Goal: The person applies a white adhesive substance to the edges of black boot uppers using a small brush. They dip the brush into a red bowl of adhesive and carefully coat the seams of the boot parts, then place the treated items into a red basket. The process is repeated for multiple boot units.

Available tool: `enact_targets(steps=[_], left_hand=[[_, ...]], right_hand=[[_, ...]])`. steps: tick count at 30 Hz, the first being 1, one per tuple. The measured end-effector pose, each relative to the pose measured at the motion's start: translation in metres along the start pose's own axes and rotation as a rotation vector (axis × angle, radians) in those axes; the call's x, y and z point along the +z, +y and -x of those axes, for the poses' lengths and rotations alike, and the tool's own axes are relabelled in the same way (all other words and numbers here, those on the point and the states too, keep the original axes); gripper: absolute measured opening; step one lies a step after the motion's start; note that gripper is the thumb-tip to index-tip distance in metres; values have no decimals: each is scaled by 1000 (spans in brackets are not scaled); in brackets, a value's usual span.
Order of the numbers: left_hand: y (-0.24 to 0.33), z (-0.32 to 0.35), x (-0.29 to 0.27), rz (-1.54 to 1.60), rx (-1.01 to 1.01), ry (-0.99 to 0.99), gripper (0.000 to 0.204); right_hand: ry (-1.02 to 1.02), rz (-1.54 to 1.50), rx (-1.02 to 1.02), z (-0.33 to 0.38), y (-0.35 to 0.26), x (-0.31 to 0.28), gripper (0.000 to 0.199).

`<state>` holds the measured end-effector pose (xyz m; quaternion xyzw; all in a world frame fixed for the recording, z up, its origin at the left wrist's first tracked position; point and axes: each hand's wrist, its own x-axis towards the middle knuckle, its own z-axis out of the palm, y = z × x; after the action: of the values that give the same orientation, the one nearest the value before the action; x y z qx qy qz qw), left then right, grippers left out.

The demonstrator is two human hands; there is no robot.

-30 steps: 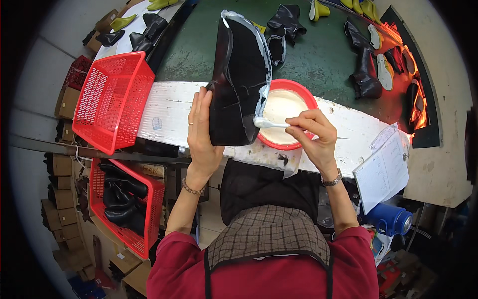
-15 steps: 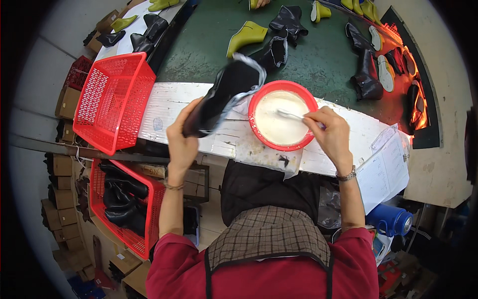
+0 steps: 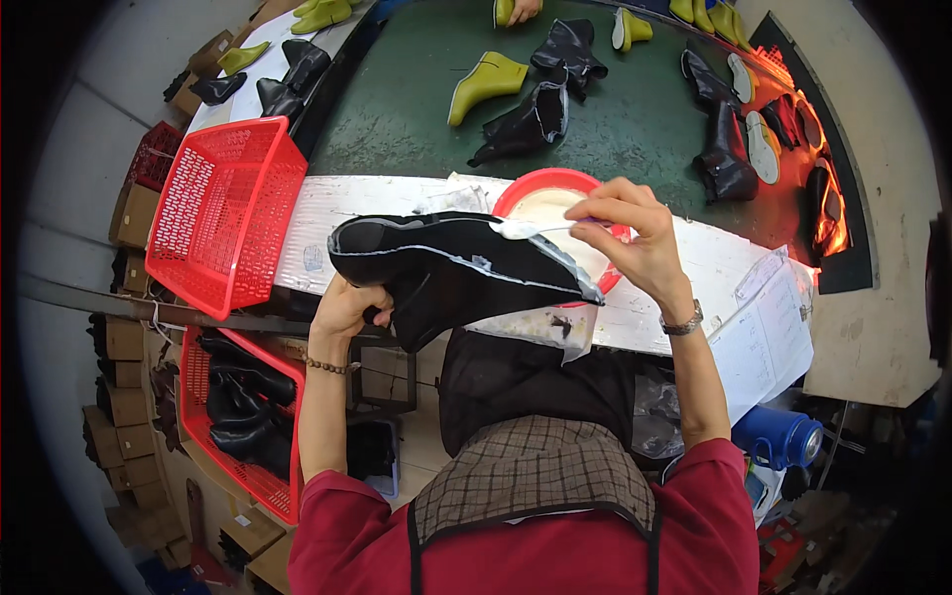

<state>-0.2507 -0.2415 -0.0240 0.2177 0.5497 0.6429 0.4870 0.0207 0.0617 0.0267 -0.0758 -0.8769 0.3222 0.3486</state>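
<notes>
Two large bright-red perforated plastic baskets (image 3: 268, 213) stand at frame left. One matte black boot upper (image 3: 436, 268), pale-edged, is mid-frame, gripped by your left hand (image 3: 342, 307), partly blocking one round red bowl (image 3: 543, 177) of cream liquid; your right hand (image 3: 640, 233) pinches one slim white brush-like tool (image 3: 516, 229).

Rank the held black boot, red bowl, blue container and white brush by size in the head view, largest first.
1. Black boot, probably helped by nearness to the camera
2. Red bowl, partly hidden
3. Blue container
4. White brush
</notes>
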Motion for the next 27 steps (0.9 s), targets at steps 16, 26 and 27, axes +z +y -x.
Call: enact_targets(steps=[16, 26, 27], left_hand=[[9, -15, 49, -51, -225, -262, 45], [9, -16, 81, -139, -356, -438, 29], [6, -15, 81, -120, -356, -415, 30]], right_hand=[[-103, 4, -103, -25, -2, -11, 11], [-210, 5, -179, -46, -13, 2, 13], [-210, -10, -185, -51, -14, 7, 14]])
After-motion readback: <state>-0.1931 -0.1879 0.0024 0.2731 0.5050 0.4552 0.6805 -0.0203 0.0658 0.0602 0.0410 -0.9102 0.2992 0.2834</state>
